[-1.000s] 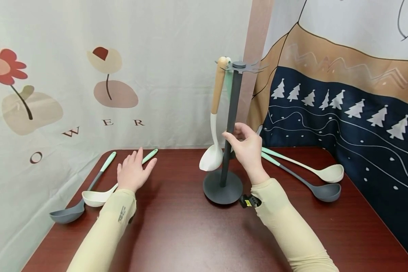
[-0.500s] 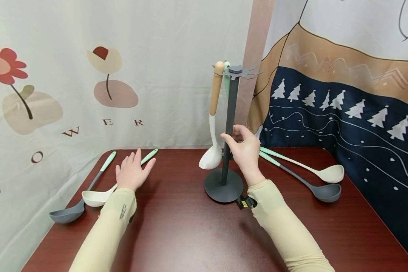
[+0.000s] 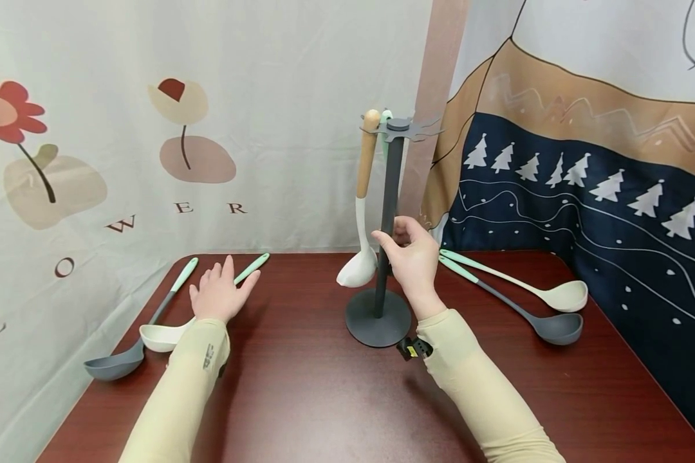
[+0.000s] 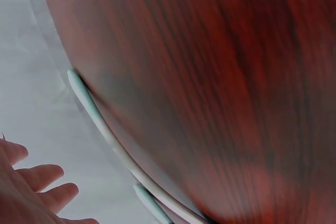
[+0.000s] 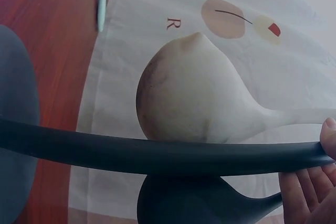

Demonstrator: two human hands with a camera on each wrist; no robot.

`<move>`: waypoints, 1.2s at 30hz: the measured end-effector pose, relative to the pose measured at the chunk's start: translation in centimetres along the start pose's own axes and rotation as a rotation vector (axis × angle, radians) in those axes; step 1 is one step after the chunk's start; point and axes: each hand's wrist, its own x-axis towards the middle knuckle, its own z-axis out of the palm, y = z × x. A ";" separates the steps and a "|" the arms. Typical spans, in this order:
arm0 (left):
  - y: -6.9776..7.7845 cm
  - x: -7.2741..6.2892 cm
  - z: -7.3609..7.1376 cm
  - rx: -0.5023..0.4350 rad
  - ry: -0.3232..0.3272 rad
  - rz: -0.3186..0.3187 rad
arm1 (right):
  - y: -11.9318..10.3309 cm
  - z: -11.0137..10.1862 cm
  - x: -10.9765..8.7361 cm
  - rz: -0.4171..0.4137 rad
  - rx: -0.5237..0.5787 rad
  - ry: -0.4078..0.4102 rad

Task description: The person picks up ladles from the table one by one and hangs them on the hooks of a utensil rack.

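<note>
My right hand (image 3: 414,260) grips the pole of a dark grey utensil stand (image 3: 390,186), thumb on the near side. From the stand's hooked top hangs a white ladle (image 3: 357,269) with a wooden handle. Behind it a mint handle (image 3: 387,116) shows; in the right wrist view a dark ladle bowl (image 5: 184,200) hangs beyond the pole. Fingers spread, my left hand (image 3: 217,292) is over a white ladle (image 3: 163,337) with a mint handle and hides part of it. The left wrist view shows its fingers apart, holding nothing.
Left of that ladle lies a grey ladle (image 3: 116,364) with a mint handle. On the table's (image 3: 301,399) right side lie a white ladle (image 3: 562,296) and a grey ladle (image 3: 558,328), both mint-handled. Printed curtains (image 3: 301,128) stand behind the table.
The stand's top has come lower and slightly left, with the hanging ladles and my right hand moving along. My left hand has shifted a little left and toward me, still spread.
</note>
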 end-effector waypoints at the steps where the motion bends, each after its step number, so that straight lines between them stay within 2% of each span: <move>1: -0.1 0.0 0.0 0.001 -0.005 -0.002 | 0.0 0.0 0.0 0.003 -0.004 -0.001; 11: -0.7 0.1 0.3 0.025 -0.004 -0.004 | -0.3 -0.2 -0.2 0.035 -0.021 -0.013; 19: -1.1 0.2 0.5 0.029 -0.001 -0.010 | -0.2 -0.4 -0.1 0.019 -0.042 -0.032; 26: -1.5 0.3 0.6 0.013 -0.013 -0.043 | -0.1 -0.2 -0.1 -0.002 -0.050 -0.027; 36: -3.2 0.6 1.2 0.004 -0.046 -0.100 | -0.3 -0.2 -0.2 0.020 -0.066 -0.047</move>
